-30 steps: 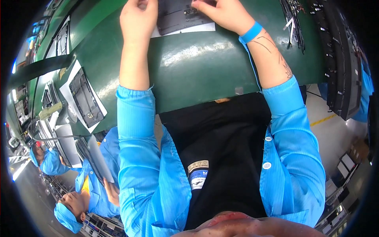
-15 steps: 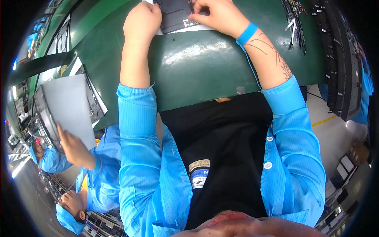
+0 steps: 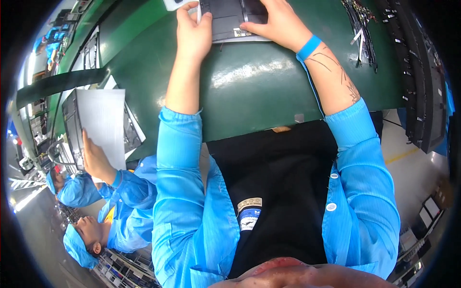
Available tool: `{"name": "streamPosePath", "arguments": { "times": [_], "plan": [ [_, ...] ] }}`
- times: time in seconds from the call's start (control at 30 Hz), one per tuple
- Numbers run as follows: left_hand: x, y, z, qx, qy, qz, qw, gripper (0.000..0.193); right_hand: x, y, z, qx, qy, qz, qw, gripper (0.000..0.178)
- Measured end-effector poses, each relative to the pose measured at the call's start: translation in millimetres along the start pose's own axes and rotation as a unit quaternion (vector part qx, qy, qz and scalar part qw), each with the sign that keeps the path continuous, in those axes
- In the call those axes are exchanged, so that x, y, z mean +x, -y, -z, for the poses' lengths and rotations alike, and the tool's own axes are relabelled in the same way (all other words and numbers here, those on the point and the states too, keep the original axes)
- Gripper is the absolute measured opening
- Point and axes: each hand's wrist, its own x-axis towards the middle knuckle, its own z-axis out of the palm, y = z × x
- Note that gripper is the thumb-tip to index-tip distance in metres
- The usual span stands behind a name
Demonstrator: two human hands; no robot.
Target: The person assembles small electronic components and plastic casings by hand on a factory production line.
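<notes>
Black flat rectangular panel [image 3: 223, 20] is in front of me, far from the near edge of the green work surface [image 3: 249, 96], its far end cut off by the top of the view. Thin white sheet [image 3: 254, 39] shows under its near edge. Small white patterned patch [image 3: 242, 32] sits on the panel near that edge; narrow dark strip [image 3: 243, 10] runs up from there.

My left hand [image 3: 194, 36] is at the panel's left edge: fingers curled, thumb up and a little apart, a sliver of white in the gap. Fingers overlap a pale flat object with a rounded corner [image 3: 174, 5]; can't tell whether I grip that, the sheet or the panel.

My right hand [image 3: 283, 25] is over the panel's right side. Thumb stretched out, tip by the patch; other fingers run out of view, so can't tell how far closed or if they hold anything. Blue wristband [image 3: 309, 47] on that wrist, thin blue cord [image 3: 313, 89] down to the sleeve.

Bundle of thin black strips [image 3: 357, 29] lies near the surface's right edge. Long black frames [image 3: 422, 81] stand beyond that edge.

Left side: a co-worker's hand [image 3: 97, 159] is at a large pale sheet [image 3: 103, 120]; dark panel on white backing [image 3: 132, 132] lies just beside it.
</notes>
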Motion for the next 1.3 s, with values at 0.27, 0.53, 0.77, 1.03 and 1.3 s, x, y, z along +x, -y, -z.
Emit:
{"name": "streamPosePath", "arguments": {
  "times": [0.27,0.53,0.77,1.03,1.3],
  "plan": [
    [13.4,25.9,29.6,-0.122,-0.076,0.044,0.989,0.039,4.3,-16.7,1.5,0.089,-0.094,-0.022,0.991,0.033],
    [142.9,92.2,188.4,0.039,-0.119,-0.025,0.992,0.035,6.4,-48.0,-10.3,0.103,-0.050,-0.061,0.992,0.030],
    [186.2,134.9,240.8,0.347,-0.199,-0.036,0.916,0.041,4.8,-52.2,-3.7,0.104,-0.027,-0.068,0.992,0.023],
    [200.6,105.1,245.6,0.662,-0.119,-0.010,0.740,0.047,7.4,-44.8,1.3,0.111,-0.021,-0.090,0.989,0.018],
    [187.5,62.1,59.5,0.555,0.183,0.138,0.800,0.062,3.0,-59.0,1.5,0.110,-0.030,-0.089,0.989,0.021]
  ]
}}
